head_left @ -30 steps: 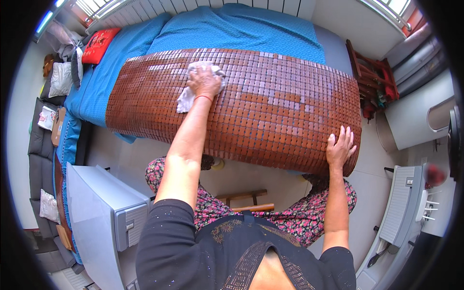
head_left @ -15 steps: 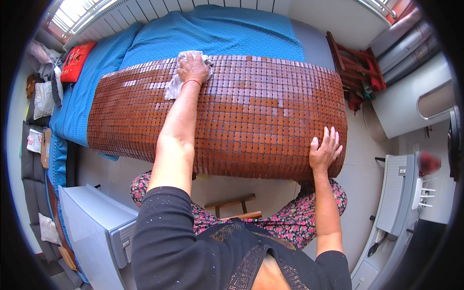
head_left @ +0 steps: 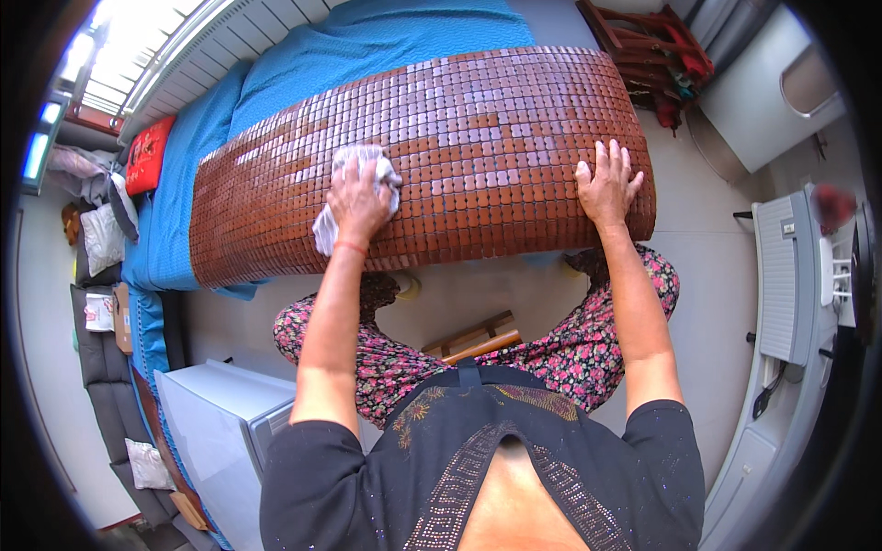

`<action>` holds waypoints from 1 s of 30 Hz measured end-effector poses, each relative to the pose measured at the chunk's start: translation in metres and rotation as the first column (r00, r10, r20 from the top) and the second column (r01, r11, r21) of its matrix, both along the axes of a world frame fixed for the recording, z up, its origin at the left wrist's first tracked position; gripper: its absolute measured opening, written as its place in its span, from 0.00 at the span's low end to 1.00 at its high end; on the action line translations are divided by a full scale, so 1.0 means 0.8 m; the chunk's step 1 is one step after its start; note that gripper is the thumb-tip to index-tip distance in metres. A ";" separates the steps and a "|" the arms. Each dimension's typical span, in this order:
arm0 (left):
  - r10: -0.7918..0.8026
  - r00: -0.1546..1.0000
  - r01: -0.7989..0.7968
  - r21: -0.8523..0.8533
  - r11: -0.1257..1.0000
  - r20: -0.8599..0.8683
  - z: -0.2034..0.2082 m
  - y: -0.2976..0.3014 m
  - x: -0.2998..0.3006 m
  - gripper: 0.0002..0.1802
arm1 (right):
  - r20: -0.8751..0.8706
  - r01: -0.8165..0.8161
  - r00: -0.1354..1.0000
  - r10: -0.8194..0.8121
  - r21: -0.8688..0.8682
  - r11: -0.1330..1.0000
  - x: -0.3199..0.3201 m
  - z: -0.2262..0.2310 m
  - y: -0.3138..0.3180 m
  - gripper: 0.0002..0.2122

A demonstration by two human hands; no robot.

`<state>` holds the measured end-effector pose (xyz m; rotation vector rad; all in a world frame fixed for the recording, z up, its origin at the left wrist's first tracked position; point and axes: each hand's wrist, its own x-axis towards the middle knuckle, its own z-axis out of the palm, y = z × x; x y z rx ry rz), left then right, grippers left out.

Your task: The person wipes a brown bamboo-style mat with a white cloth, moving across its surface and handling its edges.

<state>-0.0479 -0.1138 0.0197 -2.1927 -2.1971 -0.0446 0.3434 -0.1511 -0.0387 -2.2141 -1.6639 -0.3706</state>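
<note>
A brown mat of small linked tiles (head_left: 478,174) lies across the blue-covered bed, its front edge hanging toward my knees. My left hand (head_left: 359,204) presses a crumpled white-and-grey cloth (head_left: 323,230) onto the mat near its front edge, left of the middle. The fingers bend over the cloth, and it bunches out on both sides of the hand. On the mat's right end rests my right hand (head_left: 608,186), palm down with fingers spread and nothing in it. Some tiles toward the back shine pale in the light.
Blue bedding (head_left: 367,46) stretches behind the mat, with a red cushion (head_left: 149,156) at the left. Folded dark-red wooden chairs (head_left: 643,46) stand at the back right. A white cabinet (head_left: 230,404) is at my lower left, a wooden stool (head_left: 473,342) between my legs.
My left hand has drawn the cloth from the mat's back edge toward me. My right hand still lies on the right end. The view has shifted and tilted.
</note>
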 end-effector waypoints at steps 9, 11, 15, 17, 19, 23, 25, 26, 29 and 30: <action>-0.108 0.994 0.108 0.314 0.943 -0.017 -0.029 -0.105 0.025 0.29 | -0.025 0.002 1.000 -0.003 -0.046 0.999 0.000 0.002 -0.004 0.27; -0.135 0.991 0.129 0.260 0.957 0.004 -0.024 -0.083 0.042 0.29 | -0.012 0.020 1.000 -0.021 -0.054 0.998 0.002 0.002 -0.005 0.27; -0.127 0.990 0.120 0.099 0.988 0.063 0.002 -0.020 0.070 0.27 | -0.018 0.007 1.000 -0.008 -0.058 0.998 -0.007 0.008 -0.003 0.27; -0.092 0.994 0.091 0.011 0.996 0.064 0.008 0.026 0.082 0.27 | -0.020 -0.001 1.000 0.000 -0.044 0.999 -0.007 0.010 -0.004 0.26; -0.083 0.994 0.082 0.013 0.997 0.073 0.007 0.068 0.092 0.27 | -0.014 -0.003 1.000 0.003 -0.027 1.000 -0.007 0.012 -0.005 0.26; -0.026 0.997 0.026 0.005 1.000 0.070 0.004 0.138 0.104 0.27 | -0.016 -0.015 1.000 0.015 0.003 1.000 -0.009 0.013 -0.006 0.26; -0.007 0.998 0.007 0.001 1.000 0.061 0.003 0.168 0.107 0.24 | -0.042 -0.016 0.999 0.016 0.011 1.000 -0.009 0.013 -0.007 0.26; 0.004 0.997 -0.003 -0.018 1.000 0.075 0.004 0.182 0.109 0.24 | -0.039 -0.011 0.999 0.011 0.014 1.000 -0.008 0.012 -0.007 0.26; 0.022 0.996 -0.020 -0.029 0.999 0.084 0.004 0.219 0.108 0.22 | -0.047 -0.008 0.999 0.008 0.006 1.000 -0.010 0.014 -0.006 0.26; 0.019 0.996 -0.017 -0.024 1.000 0.092 0.002 0.229 0.107 0.23 | -0.046 -0.003 0.999 0.004 0.002 1.000 -0.010 0.014 -0.006 0.26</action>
